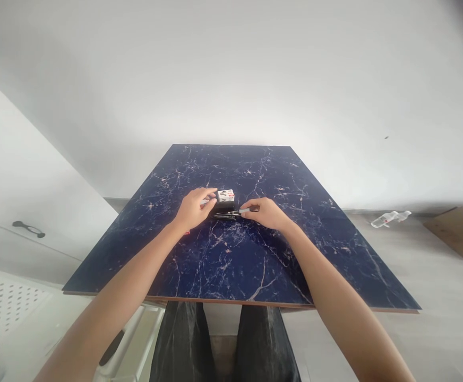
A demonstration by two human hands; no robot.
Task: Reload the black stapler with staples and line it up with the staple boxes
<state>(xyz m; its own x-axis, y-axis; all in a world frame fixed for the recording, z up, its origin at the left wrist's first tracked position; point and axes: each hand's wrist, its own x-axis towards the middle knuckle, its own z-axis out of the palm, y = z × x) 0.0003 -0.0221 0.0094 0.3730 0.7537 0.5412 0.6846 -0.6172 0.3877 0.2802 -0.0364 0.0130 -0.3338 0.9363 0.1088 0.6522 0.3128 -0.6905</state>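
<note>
On the blue marbled tabletop (231, 254), a small white box (225, 195) with dark and red print sits behind a low black object (224, 214) with thin shiny edges, whose kind I cannot make out. My left hand (196, 206) is at the left of both, thumb and forefinger curled near the box, a pale bit showing between them. From the right, my right hand (265, 212) pinches a small grey-and-black piece (247, 210). Its silvery end meets the right end of the black object. Beneath my left wrist peeks a bit of red (187, 232).
A white cabinet with a dark handle (28, 229) stands at left, above a white perforated piece (6, 313). Clear plastic bottles (389, 218) and a cardboard box (456, 233) lie on the floor at right. Behind the table rises a pale wall (231, 79).
</note>
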